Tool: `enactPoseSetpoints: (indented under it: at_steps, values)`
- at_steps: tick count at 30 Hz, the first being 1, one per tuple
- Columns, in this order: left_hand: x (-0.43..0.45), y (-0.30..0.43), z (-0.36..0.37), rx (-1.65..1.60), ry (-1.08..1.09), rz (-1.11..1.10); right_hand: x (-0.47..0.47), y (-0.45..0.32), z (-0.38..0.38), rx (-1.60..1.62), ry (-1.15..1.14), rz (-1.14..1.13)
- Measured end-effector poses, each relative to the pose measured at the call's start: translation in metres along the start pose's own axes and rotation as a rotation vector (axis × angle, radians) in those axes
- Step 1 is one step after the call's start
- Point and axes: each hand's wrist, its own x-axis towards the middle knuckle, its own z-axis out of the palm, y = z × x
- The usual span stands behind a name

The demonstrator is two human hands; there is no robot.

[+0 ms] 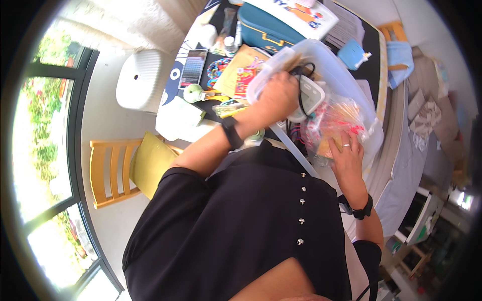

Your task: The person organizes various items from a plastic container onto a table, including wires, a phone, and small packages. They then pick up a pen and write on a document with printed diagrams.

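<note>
A translucent plastic bin [354, 81] stands before me, with both of my hands inside it. My left hand [280, 94] is curled beside a white electronic device [314, 94] with a small display. A black cable [300, 90] runs over that device, close to my fingers; what the fingertips touch is hidden. My right hand [348, 154], with a ring on one finger, grips a clear plastic bag [325, 146] with yellowish contents. Next to it lies a crinkled clear bag with red print [339, 109].
A blue case [263, 32] and a printed white board [316, 19] sit behind the bin. On the table's left are a smartphone [193, 67], a braided cord [217, 71], a green handheld item [194, 93] and a red packet [244, 81]. A wooden chair [113, 173] stands at left.
</note>
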Motion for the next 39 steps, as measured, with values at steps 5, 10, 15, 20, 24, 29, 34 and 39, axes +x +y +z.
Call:
enactPoseSetpoints:
  at_steps: [5,10,15,20,24,29,34,39]
  values:
    - [-0.034,0.017,-0.029,-0.262,0.121,0.226,0.010,0.000,0.041,-0.171,-0.074,0.027]
    - [-0.060,-0.045,-0.060,-0.510,0.469,0.028,0.016,-0.001,0.011,-0.080,-0.206,-0.002]
    - [-0.071,-0.146,-0.027,-0.431,0.402,-0.565,0.015,0.012,-0.039,0.400,-0.230,-0.032]
    - [-0.066,-0.142,0.004,-0.309,0.250,-0.564,-0.003,0.015,-0.038,0.361,0.076,0.173]
    - [-0.070,-0.143,0.007,-0.231,0.416,-0.438,-0.029,0.014,-0.005,0.293,0.322,0.260]
    - [-0.105,-0.133,-0.009,-0.207,0.198,-0.350,-0.036,0.003,0.021,0.364,0.474,0.292]
    - [-0.127,-0.126,0.005,0.038,0.031,-0.178,-0.031,-0.002,0.018,0.426,0.496,0.343]
    - [-0.127,-0.132,0.019,0.180,-0.070,-0.205,-0.033,0.000,0.022,0.453,0.522,0.341]
